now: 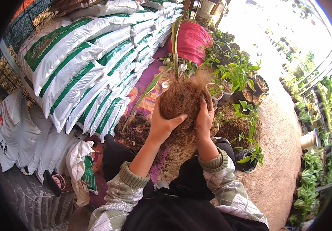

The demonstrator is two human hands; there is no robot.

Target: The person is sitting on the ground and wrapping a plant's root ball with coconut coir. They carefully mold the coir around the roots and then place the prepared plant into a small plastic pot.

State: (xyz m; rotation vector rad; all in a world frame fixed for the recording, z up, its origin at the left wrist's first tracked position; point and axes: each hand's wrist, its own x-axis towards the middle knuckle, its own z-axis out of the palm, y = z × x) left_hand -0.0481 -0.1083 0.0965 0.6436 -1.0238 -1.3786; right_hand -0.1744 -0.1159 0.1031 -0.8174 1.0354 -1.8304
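Between both palms I hold a bundle of brown fibre (180,99), a root ball or coconut fibre, with loose strands hanging beneath. My left hand (166,119) grips its left side, the thumb lying across the front. On the right side, my right hand (204,115) presses with its fingers pointing up. A long upright leaf (176,46) rises just behind the bundle; whether it grows from it is hidden. Another yellow-edged leaf (147,93) slants down to the left. Dark soil (138,130) lies on the purple printed sheet (144,75) below my hands.
Stacked white and green sacks (96,66) fill the left. Grey-white sacks (18,135) stand nearer, beside a crumpled open sack (79,170). A red-pink bundle (193,42) is beyond my hands. Potted leafy plants (238,73) line the right, by a concrete path (278,138).
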